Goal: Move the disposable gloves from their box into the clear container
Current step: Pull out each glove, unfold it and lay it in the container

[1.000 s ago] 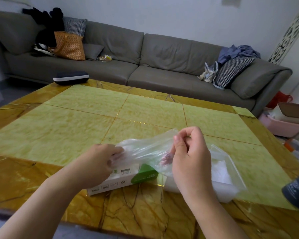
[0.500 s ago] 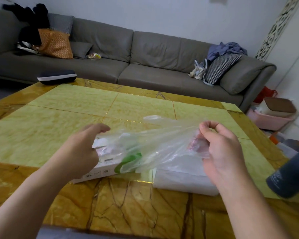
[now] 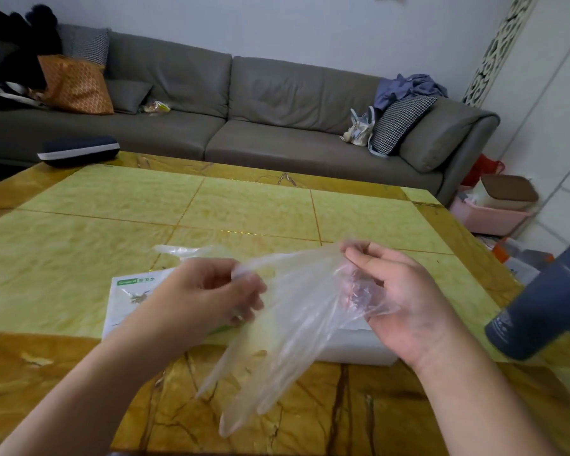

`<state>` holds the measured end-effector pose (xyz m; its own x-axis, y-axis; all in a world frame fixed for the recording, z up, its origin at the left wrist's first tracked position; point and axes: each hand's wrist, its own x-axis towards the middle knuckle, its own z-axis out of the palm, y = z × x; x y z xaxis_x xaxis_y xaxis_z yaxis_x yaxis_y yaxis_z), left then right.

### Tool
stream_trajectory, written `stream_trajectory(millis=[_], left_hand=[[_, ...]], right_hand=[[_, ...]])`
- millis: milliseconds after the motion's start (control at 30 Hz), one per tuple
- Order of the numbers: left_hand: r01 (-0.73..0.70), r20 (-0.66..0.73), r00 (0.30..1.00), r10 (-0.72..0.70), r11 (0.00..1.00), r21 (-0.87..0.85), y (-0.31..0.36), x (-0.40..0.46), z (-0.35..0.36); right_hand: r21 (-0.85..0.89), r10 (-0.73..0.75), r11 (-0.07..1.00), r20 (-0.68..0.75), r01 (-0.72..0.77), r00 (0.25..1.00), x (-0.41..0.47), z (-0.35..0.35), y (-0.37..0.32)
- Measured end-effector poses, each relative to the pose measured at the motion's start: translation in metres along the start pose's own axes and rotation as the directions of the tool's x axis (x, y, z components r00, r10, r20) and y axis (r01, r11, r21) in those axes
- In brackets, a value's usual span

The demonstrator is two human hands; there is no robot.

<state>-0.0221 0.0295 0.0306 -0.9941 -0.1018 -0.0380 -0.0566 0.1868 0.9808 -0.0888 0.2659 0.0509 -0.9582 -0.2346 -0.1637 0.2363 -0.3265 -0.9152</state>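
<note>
- Head view: my left hand (image 3: 208,296) and right hand (image 3: 399,297) each pinch one clear disposable glove (image 3: 287,327) above the table (image 3: 79,225), its fingers dangling toward 6 o'clock.
- Glove box (image 3: 129,297) lies at 9 o'clock under my left wrist.
- Clear container (image 3: 356,347) (mostly hidden) sits below my right hand.
- Grey tumbler (image 3: 537,311) stands at 3 o'clock.

Both hands hold a clear glove (image 3: 287,327) up over the worktop (image 3: 79,232): left hand (image 3: 204,297) pinches one edge, right hand (image 3: 399,301) the cuff. Glove box (image 3: 129,297) & clear container (image 3: 356,347) sit below.
</note>
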Motion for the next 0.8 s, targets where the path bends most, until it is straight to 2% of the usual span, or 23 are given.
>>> stream_trajectory(millis=[67, 200, 300, 367, 400, 433, 467, 500, 533, 567, 600, 633, 667, 700, 800], left_hand=[[0.044, -0.070, 0.996, -0.055, 0.988, -0.148, 0.007, 0.001, 0.003], [0.089, -0.067, 0.992, -0.104, 0.976, -0.198, 0.009, 0.004, 0.012], [0.105, -0.064, 0.989, -0.132, 0.941, -0.320, 0.018, 0.008, 0.024], [0.018, -0.164, 0.983, -0.082, 0.932, -0.362, 0.030, 0.013, 0.028], [-0.062, -0.272, 0.962, -0.006, 0.969, -0.241, 0.035, 0.013, 0.029], [-0.155, -0.395, 0.907, 0.150, 0.988, 0.019, 0.038, 0.012, 0.033], [-0.238, -0.449, 0.813, 0.370, 0.916, 0.323, 0.043, 0.008, 0.039], [-0.318, -0.409, 0.698, 0.588, 0.766, 0.559, 0.049, 0.000, 0.045], [-0.403, -0.291, 0.615, 0.733, 0.609, 0.683, 0.054, -0.005, 0.055], [-0.475, -0.139, 0.608, 0.781, 0.499, 0.725, 0.055, -0.007, 0.065], [-0.519, 0.005, 0.663, 0.748, 0.456, 0.723, 0.052, -0.004, 0.076], [-0.509, 0.110, 0.754, 0.647, 0.471, 0.720, 0.047, 0.001, 0.088], [-0.449, 0.158, 0.844, 0.513, 0.515, 0.730, 0.041, 0.008, 0.096], [-0.380, 0.171, 0.902, 0.396, 0.541, 0.751, 0.033, 0.015, 0.101], [-0.251, 0.195, 0.968, 0.158, 0.564, 0.787, 0.011, 0.039, 0.106]], right_hand=[[-0.138, -0.018, 0.990, -0.025, 0.014, 1.000, -0.001, -0.010, -0.003], [-0.414, -0.056, 0.909, -0.013, 0.045, 0.998, -0.006, -0.022, -0.006], [-0.431, -0.105, 0.901, -0.099, 0.053, 0.989, -0.003, -0.032, -0.010], [-0.396, -0.141, 0.916, -0.178, 0.061, 0.974, 0.003, -0.041, -0.013], [-0.409, -0.156, 0.911, -0.213, 0.057, 0.964, 0.008, -0.045, -0.014], [-0.443, -0.174, 0.895, -0.244, 0.050, 0.954, 0.012, -0.051, -0.015], [-0.498, -0.190, 0.866, -0.264, 0.035, 0.945, 0.016, -0.057, -0.014], [-0.566, -0.204, 0.824, -0.266, 0.018, 0.942, 0.020, -0.060, -0.012], [-0.627, -0.210, 0.779, -0.259, 0.002, 0.943, 0.022, -0.062, -0.010], [-0.674, -0.203, 0.739, -0.246, -0.017, 0.948, 0.024, -0.063, -0.008], [-0.708, -0.190, 0.706, -0.235, -0.033, 0.953, 0.025, -0.064, -0.007], [-0.741, -0.181, 0.669, -0.229, -0.051, 0.956, 0.026, -0.066, -0.006], [-0.774, -0.184, 0.630, -0.226, -0.062, 0.957, 0.028, -0.067, -0.004], [-0.804, -0.195, 0.591, -0.226, -0.070, 0.954, 0.029, -0.069, -0.003], [-0.905, -0.269, 0.418, -0.204, -0.077, 0.941, 0.032, -0.074, -0.003]])
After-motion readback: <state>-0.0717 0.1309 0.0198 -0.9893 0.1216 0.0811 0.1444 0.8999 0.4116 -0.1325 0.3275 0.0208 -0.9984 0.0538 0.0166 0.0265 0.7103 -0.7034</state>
